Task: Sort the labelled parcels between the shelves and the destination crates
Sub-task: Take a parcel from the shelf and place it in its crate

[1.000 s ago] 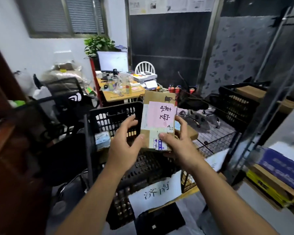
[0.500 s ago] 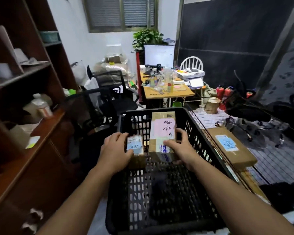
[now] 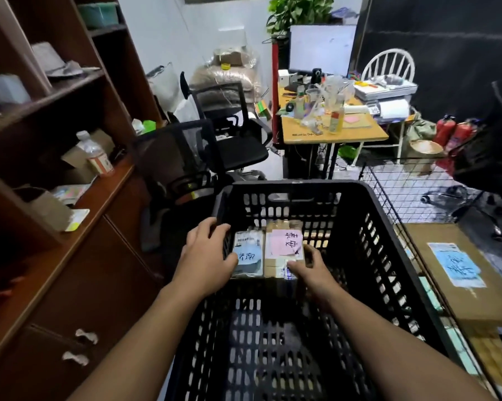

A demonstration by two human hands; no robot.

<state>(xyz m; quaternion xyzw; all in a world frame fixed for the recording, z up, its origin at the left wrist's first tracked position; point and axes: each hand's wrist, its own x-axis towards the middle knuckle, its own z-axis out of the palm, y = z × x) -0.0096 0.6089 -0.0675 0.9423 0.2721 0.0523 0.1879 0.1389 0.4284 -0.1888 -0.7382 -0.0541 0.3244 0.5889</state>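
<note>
A black slatted crate (image 3: 374,244) stands in front of me. Inside, against its far wall, stand two parcels side by side: a small one with a blue label (image 3: 248,253) and a cardboard box with a pink label (image 3: 283,247). My left hand (image 3: 206,256) rests against the left side of the blue-label parcel, thumb on its face. Over the lower right corner of the pink-label box lies my right hand (image 3: 310,270), fingers gripping it.
A brown wooden shelf unit (image 3: 56,157) with a bottle and boxes stands at left. Two black office chairs (image 3: 226,134) and a cluttered desk (image 3: 330,125) lie beyond the crate. A large cardboard box with a blue label (image 3: 458,270) sits on the wire rack at right.
The pink-label box went from held up in both hands down into the crate beside the blue-label parcel. My left hand shifted onto the blue-label parcel. My view swung left and down.
</note>
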